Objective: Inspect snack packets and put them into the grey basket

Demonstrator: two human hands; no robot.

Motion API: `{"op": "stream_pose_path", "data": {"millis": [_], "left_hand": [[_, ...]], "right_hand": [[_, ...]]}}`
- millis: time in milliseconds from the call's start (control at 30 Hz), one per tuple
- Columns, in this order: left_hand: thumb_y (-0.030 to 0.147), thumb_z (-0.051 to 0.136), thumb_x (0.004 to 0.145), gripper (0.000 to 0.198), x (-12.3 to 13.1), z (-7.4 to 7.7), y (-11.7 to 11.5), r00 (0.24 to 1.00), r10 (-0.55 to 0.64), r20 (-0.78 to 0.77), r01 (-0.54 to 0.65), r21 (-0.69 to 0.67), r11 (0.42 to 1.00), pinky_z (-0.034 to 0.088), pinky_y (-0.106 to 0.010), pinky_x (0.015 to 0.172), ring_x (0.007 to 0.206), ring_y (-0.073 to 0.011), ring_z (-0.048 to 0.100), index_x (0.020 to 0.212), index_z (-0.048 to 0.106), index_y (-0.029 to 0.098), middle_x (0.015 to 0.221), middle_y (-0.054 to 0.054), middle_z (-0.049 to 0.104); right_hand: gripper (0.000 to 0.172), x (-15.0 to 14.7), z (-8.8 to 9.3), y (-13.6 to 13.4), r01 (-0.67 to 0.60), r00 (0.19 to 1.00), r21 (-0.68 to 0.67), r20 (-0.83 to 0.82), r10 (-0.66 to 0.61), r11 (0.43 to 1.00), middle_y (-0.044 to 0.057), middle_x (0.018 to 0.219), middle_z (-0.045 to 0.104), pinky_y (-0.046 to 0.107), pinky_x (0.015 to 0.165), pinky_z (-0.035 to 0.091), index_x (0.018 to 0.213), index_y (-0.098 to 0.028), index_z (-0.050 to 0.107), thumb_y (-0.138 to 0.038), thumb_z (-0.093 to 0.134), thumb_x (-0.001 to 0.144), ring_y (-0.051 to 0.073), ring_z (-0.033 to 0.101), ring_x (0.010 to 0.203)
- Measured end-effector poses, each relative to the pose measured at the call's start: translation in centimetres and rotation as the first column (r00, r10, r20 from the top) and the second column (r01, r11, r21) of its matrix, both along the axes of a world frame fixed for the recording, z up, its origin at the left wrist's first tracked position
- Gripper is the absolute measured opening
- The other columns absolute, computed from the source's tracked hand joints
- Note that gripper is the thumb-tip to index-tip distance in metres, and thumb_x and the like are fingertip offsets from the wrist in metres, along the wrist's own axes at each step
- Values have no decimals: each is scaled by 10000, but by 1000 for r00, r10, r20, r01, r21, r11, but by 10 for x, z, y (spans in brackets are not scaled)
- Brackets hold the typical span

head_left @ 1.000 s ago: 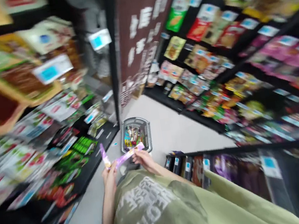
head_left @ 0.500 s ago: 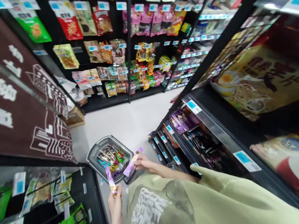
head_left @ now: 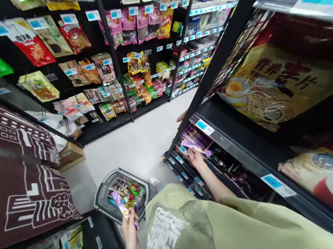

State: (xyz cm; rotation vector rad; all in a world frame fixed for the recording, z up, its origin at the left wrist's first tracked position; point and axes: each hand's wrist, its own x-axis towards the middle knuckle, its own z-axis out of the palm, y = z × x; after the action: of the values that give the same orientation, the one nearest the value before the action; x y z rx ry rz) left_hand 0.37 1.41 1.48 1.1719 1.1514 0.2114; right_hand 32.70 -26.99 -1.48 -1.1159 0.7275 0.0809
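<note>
My left hand (head_left: 130, 230) is closed on a long purple packet (head_left: 120, 205), which points up over the near side of a grey shopping basket (head_left: 102, 195). Several colourful packets (head_left: 129, 191) lie in the basket. At the right shelf, my right hand (head_left: 196, 157) grips another slim purple packet (head_left: 196, 148). That packet is just in front of a row of purple packages (head_left: 198, 136) on the shelf.
Black racks of hanging snacks (head_left: 130, 25) stand ahead. A black shelf (head_left: 236, 147) with large bags (head_left: 274, 86) runs along the right. A brown printed panel (head_left: 20, 177) and a cardboard box (head_left: 70, 154) are at the left, with pale floor (head_left: 120, 148) between.
My right hand has moved from beside the basket to the right shelf, still holding its purple packet. My left hand stays near the basket with its packet. The view has shifted.
</note>
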Motion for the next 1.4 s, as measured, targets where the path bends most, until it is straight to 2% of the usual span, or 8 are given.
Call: {"op": "stream_pose_path", "data": {"millis": [233, 467, 533, 667, 733, 933, 1133, 1400], "left_hand": [[645, 740, 596, 528, 51, -7, -1, 995, -95, 23, 95, -21, 995, 292, -247, 388, 416, -114, 395, 909, 611, 240, 584, 50, 535], [621, 671, 699, 569, 68, 15, -4, 968, -206, 146, 221, -93, 971, 363, -236, 439, 463, -116, 453, 1075, 591, 202, 627, 37, 571], [581, 636, 748, 557, 65, 22, -6, 948, -258, 187, 281, -111, 953, 375, -237, 460, 471, -112, 454, 1133, 566, 185, 664, 29, 581], [437, 530, 861, 333, 54, 30, -13, 864, -464, 195, 472, 1, 881, 395, -257, 544, 534, -132, 482, 1033, 623, 168, 714, -16, 625], [346, 508, 874, 285, 48, 34, -16, 819, -562, 114, 553, 99, 827, 409, -278, 603, 570, -155, 511, 1036, 656, 165, 726, -35, 657], [344, 598, 856, 432, 31, 40, -19, 881, -473, -30, 455, 334, 826, 435, -321, 843, 867, -223, 629, 1252, 629, 175, 1069, -101, 718], [466, 516, 915, 538, 9, 23, -22, 934, -355, 40, 337, 232, 913, 472, -322, 776, 724, -195, 617, 1361, 555, 168, 1061, -119, 733], [494, 519, 908, 505, -5, 22, -21, 927, -365, 83, 342, 213, 915, 479, -308, 772, 720, -183, 616, 1278, 593, 158, 1012, -100, 741]], "right_hand": [[162, 69, 17, -7, 19, 998, 55, -67, -15, 998, 69, 887, 714, 236, 688, 610, 1001, -149, 617, -174, 466, 945, 122, 708, 747], [72, -30, -4, 85, -413, 889, 92, -176, 423, 906, 30, 667, 701, 186, 440, 505, 793, -149, 660, -146, 715, 748, 112, 618, 490], [175, -63, 0, 113, -673, 708, 165, -140, 692, 721, 47, 723, 727, 202, 434, 501, 825, -146, 691, -193, 791, 689, 130, 637, 516], [335, -95, 22, 151, -970, 39, 242, 166, 985, -2, 43, 850, 752, 218, 546, 537, 953, -155, 711, -286, 832, 670, 154, 692, 688], [366, -99, 31, 163, -971, -60, 210, 253, 966, -116, 53, 878, 749, 211, 571, 531, 994, -136, 709, -331, 813, 703, 147, 689, 701], [346, -106, 43, 185, -986, -37, 143, 297, 954, -83, 49, 790, 730, 222, 574, 524, 925, -120, 719, -381, 801, 713, 151, 670, 687], [388, -119, 40, 192, -981, 12, 189, 296, 955, -46, 57, 864, 732, 197, 568, 519, 1027, -138, 711, -363, 800, 723, 145, 668, 721], [517, -130, 42, 190, -984, 5, 171, 298, 954, -49, 65, 918, 753, 222, 587, 556, 1126, -133, 668, -295, 837, 664, 145, 688, 698]]}}
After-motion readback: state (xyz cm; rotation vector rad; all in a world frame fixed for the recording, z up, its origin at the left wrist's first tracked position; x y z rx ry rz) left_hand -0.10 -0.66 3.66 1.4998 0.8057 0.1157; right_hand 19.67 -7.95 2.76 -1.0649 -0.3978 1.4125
